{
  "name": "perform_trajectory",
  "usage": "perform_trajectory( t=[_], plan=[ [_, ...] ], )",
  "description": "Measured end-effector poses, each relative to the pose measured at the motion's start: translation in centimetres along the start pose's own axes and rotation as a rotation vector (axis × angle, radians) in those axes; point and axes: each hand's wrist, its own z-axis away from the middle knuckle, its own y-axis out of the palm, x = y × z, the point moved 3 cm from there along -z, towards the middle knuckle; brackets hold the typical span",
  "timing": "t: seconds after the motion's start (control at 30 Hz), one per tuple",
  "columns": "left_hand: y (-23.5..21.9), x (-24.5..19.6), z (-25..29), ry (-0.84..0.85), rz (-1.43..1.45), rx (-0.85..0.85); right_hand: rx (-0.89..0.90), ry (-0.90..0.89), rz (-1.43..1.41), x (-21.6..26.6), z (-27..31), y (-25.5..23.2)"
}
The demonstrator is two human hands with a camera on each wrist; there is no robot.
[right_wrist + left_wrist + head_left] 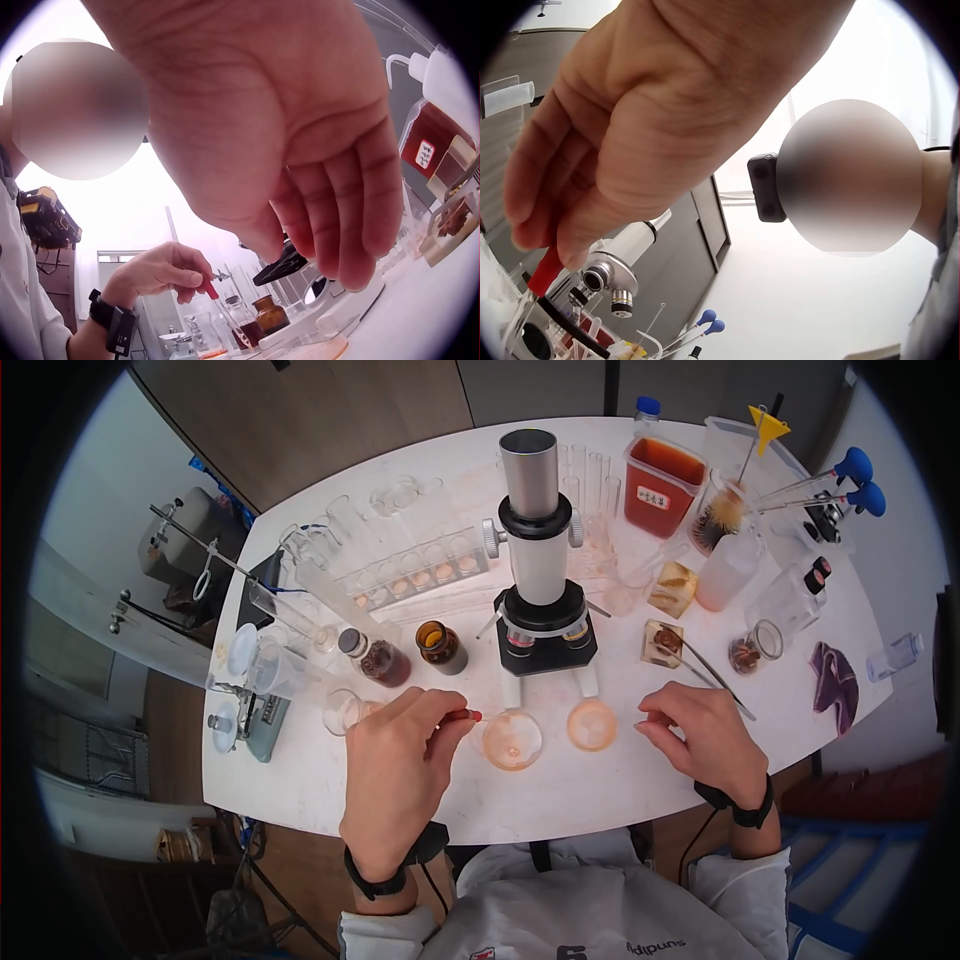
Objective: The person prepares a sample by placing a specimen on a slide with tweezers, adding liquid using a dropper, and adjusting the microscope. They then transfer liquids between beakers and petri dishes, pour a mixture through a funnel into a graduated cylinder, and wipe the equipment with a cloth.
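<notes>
In the head view my left hand (398,765) pinches the red rubber bulb of a dropper (473,715). The left wrist view shows the red bulb (546,274) between thumb and fingers, and in the right wrist view a thin glass tube runs down from it. Just right of that hand lies a glass petri dish (513,741) with pale orange liquid. Beside this dish is a smaller orange dish (592,725). My right hand (706,735) hovers right of the smaller dish, fingers loosely bent and holding nothing.
A microscope (540,570) stands behind the dishes. Two brown bottles (440,647) and a small beaker (342,710) sit beyond my left hand. Specimen blocks (662,644), tweezers (725,690) and a jar (757,648) lie right. A balance (264,725) is at the left edge.
</notes>
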Motion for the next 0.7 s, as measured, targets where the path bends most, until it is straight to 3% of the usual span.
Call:
perform_trajectory(
  t=[0.43, 0.7],
  plan=[
    [-0.8, -0.7, 1.1, -0.091, 0.104, -0.002, 0.007, 0.005, 0.004, 0.0, 0.2, -0.1],
    [-0.1, -0.7, 2.5, -0.026, 0.073, 0.105, 0.012, 0.013, 0.001, 0.1, 0.0, 0.1]
  ],
)
